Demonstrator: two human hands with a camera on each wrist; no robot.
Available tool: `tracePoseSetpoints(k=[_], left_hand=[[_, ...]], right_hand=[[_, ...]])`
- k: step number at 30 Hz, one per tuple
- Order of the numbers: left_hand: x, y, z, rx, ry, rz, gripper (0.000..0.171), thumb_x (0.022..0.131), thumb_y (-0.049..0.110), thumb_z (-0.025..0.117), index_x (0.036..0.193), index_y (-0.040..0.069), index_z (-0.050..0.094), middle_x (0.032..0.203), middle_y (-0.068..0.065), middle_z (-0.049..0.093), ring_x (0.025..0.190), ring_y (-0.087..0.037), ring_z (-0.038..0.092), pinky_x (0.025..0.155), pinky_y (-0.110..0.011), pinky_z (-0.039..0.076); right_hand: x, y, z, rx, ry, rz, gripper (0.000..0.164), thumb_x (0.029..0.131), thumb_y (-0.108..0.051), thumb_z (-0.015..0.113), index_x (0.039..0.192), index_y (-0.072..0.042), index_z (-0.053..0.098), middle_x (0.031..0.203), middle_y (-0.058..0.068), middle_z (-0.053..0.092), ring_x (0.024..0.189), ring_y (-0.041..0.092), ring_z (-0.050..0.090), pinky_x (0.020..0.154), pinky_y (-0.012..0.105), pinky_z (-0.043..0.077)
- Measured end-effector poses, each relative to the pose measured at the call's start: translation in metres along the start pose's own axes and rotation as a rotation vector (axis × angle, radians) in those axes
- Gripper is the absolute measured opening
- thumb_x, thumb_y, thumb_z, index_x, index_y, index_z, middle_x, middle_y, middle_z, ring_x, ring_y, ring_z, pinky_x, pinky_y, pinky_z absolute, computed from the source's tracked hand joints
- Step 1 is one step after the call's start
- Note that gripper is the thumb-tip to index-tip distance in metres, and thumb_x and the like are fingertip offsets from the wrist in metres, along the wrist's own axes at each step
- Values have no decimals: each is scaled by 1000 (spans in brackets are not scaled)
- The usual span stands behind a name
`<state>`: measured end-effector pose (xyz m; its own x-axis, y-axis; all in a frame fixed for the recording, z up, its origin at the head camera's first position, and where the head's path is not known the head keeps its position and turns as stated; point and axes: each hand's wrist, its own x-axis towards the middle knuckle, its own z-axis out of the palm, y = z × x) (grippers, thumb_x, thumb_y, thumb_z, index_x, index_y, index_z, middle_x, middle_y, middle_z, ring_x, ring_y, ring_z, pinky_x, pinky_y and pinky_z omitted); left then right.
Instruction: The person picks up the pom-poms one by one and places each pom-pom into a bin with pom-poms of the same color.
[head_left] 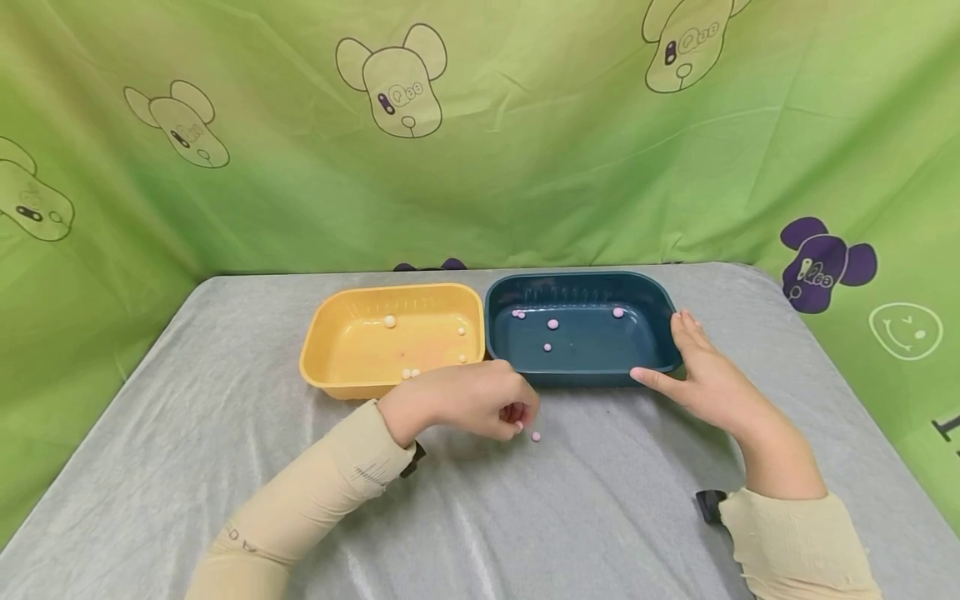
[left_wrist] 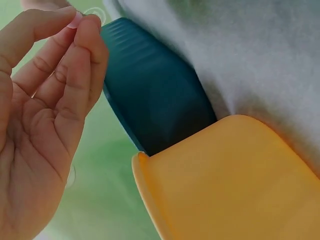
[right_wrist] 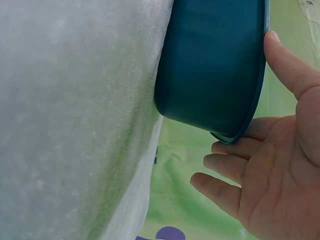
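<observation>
My left hand (head_left: 476, 402) is over the table just in front of the two bins. Its thumb and forefinger pinch a small pink ball (left_wrist: 76, 20), which shows best in the left wrist view. A second pink ball (head_left: 536, 437) lies on the cloth right beside those fingertips. On the right, my right hand (head_left: 708, 379) touches the right end of the dark blue bin (head_left: 570, 379). Its fingers are spread and fairly straight, with the thumb at the near rim. Several pink balls (head_left: 552, 324) lie inside that bin.
A yellow bin (head_left: 318, 350) stands directly left of the blue one and holds several white balls (head_left: 390, 322). Grey cloth (head_left: 187, 433) covers the table. Green printed fabric (head_left: 525, 183) hangs behind and along the sides.
</observation>
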<state>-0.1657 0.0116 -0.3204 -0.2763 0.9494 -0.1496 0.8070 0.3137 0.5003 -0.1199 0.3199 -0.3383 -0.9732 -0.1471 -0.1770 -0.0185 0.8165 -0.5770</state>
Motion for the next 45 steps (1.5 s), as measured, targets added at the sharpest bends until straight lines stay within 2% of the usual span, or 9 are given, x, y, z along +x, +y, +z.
tracePoseSetpoints(k=[8, 17, 25, 37, 45], left_hand=[[0, 0, -7, -1, 67, -16, 12, 86, 2, 62, 81, 13, 65, 73, 6, 58, 67, -4, 51, 62, -14, 43], [-2, -2, -12, -29, 164, -1, 13, 85, 2, 59, 83, 12, 67, 72, 8, 55, 66, -3, 48, 60, -13, 38], [0, -5, -17, -51, 249, 8, 14, 89, 4, 58, 87, 12, 69, 79, 7, 62, 72, -2, 54, 67, -14, 47], [3, -17, -23, -108, 303, -31, 9, 92, 8, 61, 93, 10, 70, 89, 6, 67, 80, -2, 61, 77, -17, 53], [5, -25, -22, -127, 351, -35, 9, 93, 7, 61, 97, 8, 70, 94, 1, 70, 81, -4, 62, 78, -19, 54]], right_hand=[[0, 1, 0, 1, 7, -4, 110, 95, -54, 59, 153, 6, -12, 159, 26, -22, 149, 47, -17, 117, 69, 0], [2, 1, 0, -6, 5, -2, 110, 95, -54, 59, 153, 6, -12, 159, 27, -22, 149, 48, -16, 117, 69, 0], [2, 2, 1, -7, 6, -3, 110, 95, -54, 59, 153, 5, -12, 159, 26, -22, 149, 47, -16, 117, 69, 1], [0, 3, 1, -5, 9, 2, 109, 95, -53, 59, 154, 5, -12, 160, 25, -23, 149, 47, -16, 117, 69, 2], [2, 2, 2, -9, 8, -4, 108, 95, -53, 59, 154, 5, -11, 160, 24, -22, 150, 46, -16, 117, 68, 2]])
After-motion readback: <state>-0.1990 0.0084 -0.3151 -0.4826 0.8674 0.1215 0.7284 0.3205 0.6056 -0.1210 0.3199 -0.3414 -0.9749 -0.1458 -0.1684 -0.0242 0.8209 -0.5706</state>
